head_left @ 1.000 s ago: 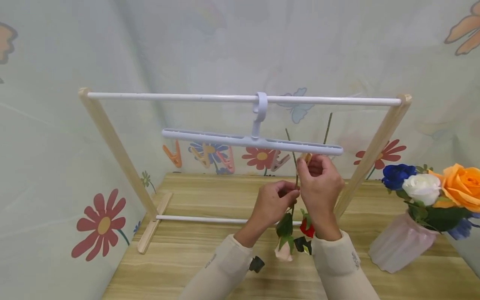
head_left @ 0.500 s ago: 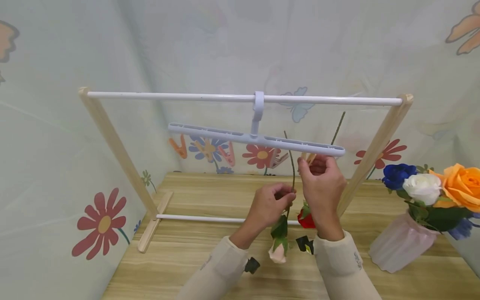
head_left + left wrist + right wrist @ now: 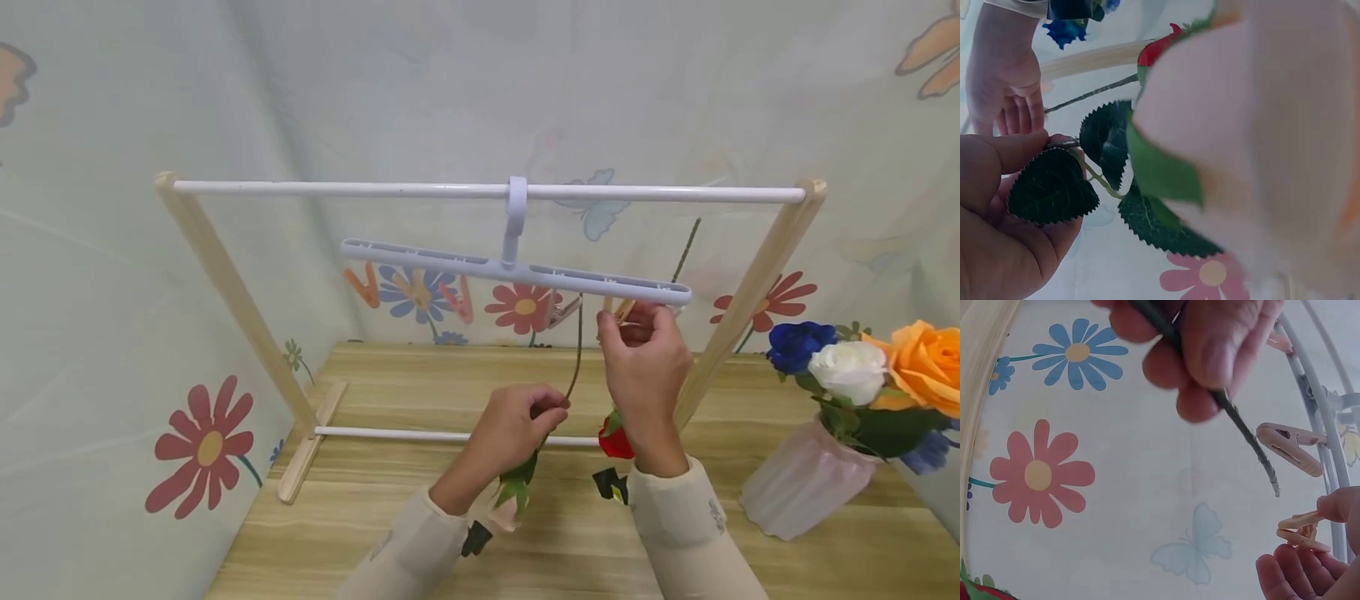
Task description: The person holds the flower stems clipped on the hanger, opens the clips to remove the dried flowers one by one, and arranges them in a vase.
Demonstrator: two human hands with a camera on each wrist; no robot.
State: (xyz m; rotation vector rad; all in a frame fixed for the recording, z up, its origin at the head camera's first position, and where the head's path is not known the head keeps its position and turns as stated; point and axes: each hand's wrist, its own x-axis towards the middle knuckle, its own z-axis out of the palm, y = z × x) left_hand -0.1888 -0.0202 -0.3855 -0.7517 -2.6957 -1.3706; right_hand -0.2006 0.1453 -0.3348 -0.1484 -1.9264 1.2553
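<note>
The pale pink rose (image 3: 504, 512) hangs bloom down over the desk (image 3: 405, 383), its bloom just below the left hand (image 3: 525, 425). That hand's grip is closed in a pinch around the stem (image 3: 579, 342), between thumb and fingers. From there the stem runs up and away, leaning right, bowed a little, its top end rising to about the level of the hanger (image 3: 450, 264).

The right hand (image 3: 648, 358) pinches the yellow clip (image 3: 1302, 520) below the hanger. How wide the clip gapes I can't tell. The bare stem end points toward it but is clear of it, with a small gap between; the right hand looks the nearer of the two to that end. The beige clip (image 3: 1288, 449) hangs just beside the stem as well, on the other side from the yellow one.

Past the right hand, a red rose (image 3: 615, 439) also hangs bloom down; what holds it is hidden. The hanger hooks over the rack's top bar (image 3: 337, 190), tilting down to the right. Farther right, a pale pink vase (image 3: 806, 479) holds blue, white and orange flowers (image 3: 926, 367).
</note>
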